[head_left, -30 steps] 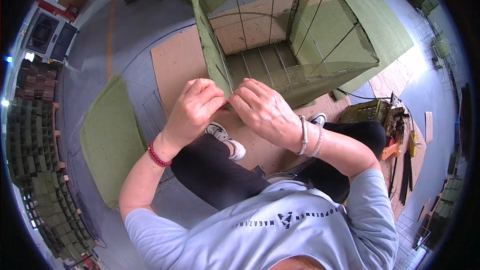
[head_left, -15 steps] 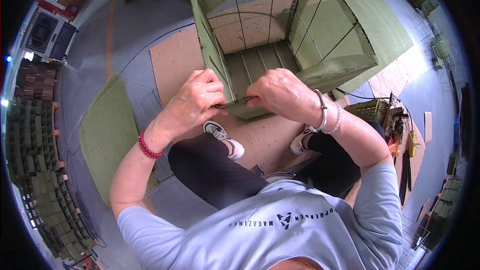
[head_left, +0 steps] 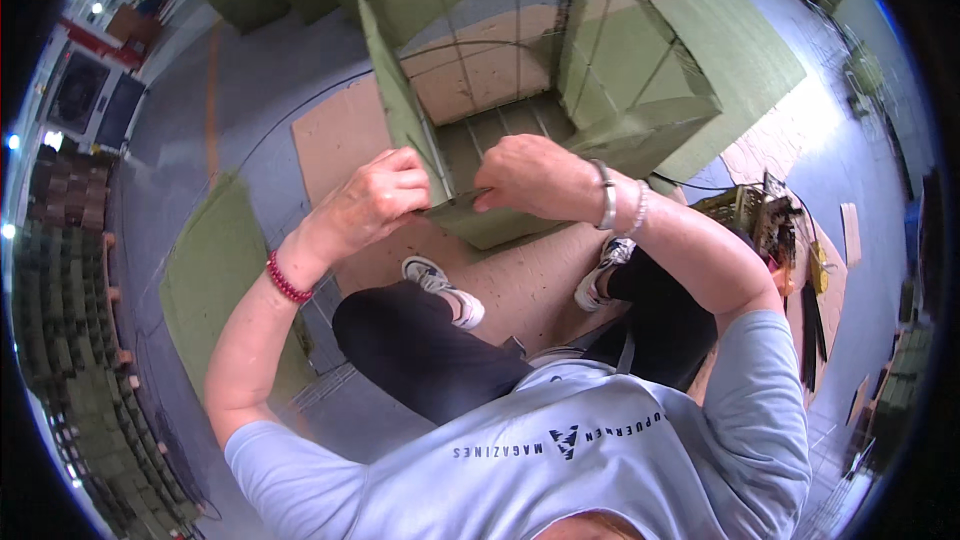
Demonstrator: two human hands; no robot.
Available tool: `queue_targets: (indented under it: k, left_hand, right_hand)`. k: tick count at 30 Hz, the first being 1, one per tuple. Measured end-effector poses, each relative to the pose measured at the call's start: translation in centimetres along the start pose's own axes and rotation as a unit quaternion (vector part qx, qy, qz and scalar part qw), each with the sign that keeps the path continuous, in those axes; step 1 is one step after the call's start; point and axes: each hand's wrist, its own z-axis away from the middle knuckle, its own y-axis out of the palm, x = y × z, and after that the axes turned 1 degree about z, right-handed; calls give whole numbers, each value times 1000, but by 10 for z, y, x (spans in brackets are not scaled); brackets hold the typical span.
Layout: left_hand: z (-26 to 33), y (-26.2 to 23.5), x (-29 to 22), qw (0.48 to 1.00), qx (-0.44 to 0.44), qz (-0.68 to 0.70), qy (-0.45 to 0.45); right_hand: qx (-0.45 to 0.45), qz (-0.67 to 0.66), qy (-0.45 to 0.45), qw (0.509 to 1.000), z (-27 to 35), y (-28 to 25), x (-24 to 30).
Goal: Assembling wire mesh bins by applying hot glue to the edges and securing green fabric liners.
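Note:
A tall open-topped box of olive-green mesh over a metal wire frame (head_left: 505, 226) stands on the floor in front of me, tilted a little. My left hand (head_left: 378, 198), with a red bead bracelet at the wrist, is closed on the near rim by its left corner. Close to its right, my right hand (head_left: 535, 178) pinches the same rim with thumb and fingers. Fabric is folded between the two hands. Any small part within the fingertips is hidden. Inside the box, thin wires cross the bottom and the walls.
Brown cardboard (head_left: 345, 140) lies beneath the box. Flat green mesh panels (head_left: 215, 280) rest at the left and far right. By my right knee is a green basket (head_left: 735, 210) with tools, among them yellow-handled pliers (head_left: 820, 268). Stacked green pieces (head_left: 75, 340) line the left side.
The box has shifted slightly left in the view. Both hands have moved left with it along the near rim, the right hand coming nearer to the left. Each keeps its grip.

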Motion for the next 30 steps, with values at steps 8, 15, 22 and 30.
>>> queue_targets:
  k: [8,15,22,30]
  left_hand:
    - [10,-2,-5,996,56,-27,-57]
    - [10,-8,-41,982,-94,-98,-133]
    - [-28,53,-76,942,-225,-159,-192]
    - [-53,64,-82,929,-180,-260,-193]
  right_hand:
    - [-12,19,-43,999,-8,-1,1]
    - [-225,83,-165,956,44,-24,-3]
    - [-241,76,-117,960,58,3,-13]
    - [-2,119,31,992,26,-13,-6]
